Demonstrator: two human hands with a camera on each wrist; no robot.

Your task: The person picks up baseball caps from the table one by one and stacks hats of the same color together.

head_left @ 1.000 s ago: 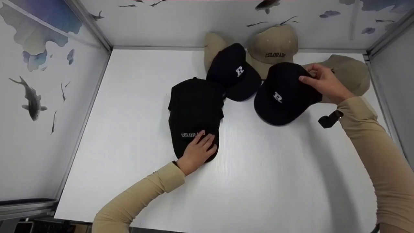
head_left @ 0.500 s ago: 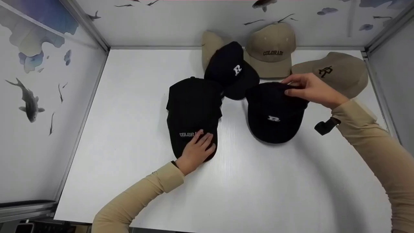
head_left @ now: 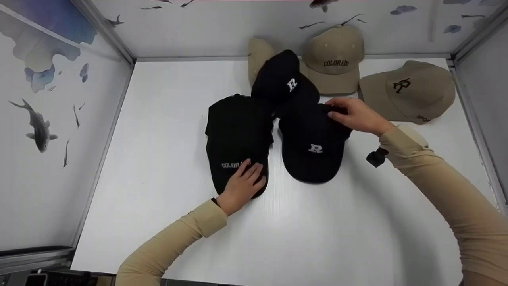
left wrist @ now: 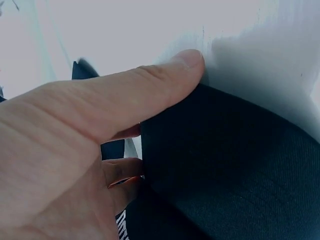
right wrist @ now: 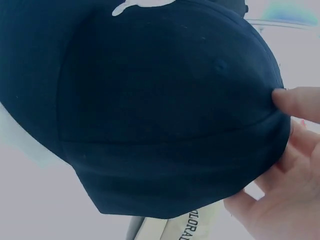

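Note:
Black cap [head_left: 238, 127] with white COLORADO lettering lies left of centre on the table; its stepped outline suggests caps nested together. My left hand [head_left: 241, 187] holds its brim, fingers on top. In the left wrist view, the thumb [left wrist: 165, 82] lies along the brim [left wrist: 225, 150], whose fabric hides the fingertips. Just right of it, a navy cap [head_left: 311, 131] with a white R faces the near side. My right hand [head_left: 357, 115] pinches this cap at the back of its crown. The right wrist view shows the thumb on the navy crown [right wrist: 165, 95], fingers behind it.
Behind the held caps lies another navy R cap [head_left: 278, 79], overlapping a tan cap [head_left: 260, 57]. A tan COLORADO cap [head_left: 333, 51] leans at the back wall. A tan R cap [head_left: 420, 87] lies far right. White panels [head_left: 198, 31] enclose the table [head_left: 166, 159].
My right hand has carried the navy R cap left and nearer, away from the tan R cap to beside the black cap. The left hand has stayed on the black brim.

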